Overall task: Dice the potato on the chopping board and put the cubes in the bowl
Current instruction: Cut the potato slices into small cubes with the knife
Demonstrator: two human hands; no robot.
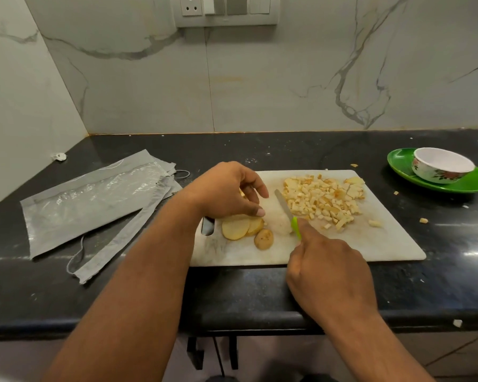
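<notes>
Head view: right hand point(330, 267) grips knife point(287, 213), blade pointing away-left; left hand point(226, 188) relaxed over potato slices point(240, 228).

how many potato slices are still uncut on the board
3 that I can see: two overlapping slices under the left hand, and an end piece beside them. More may be hidden under that hand.

Black counter point(260, 293), chopping board point(370, 244), green plate point(475, 183), grey bags point(94, 199)

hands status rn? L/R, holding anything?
Left hand: open, fingertips resting on potato slices.
Right hand: closed around green-handled knife.
</notes>
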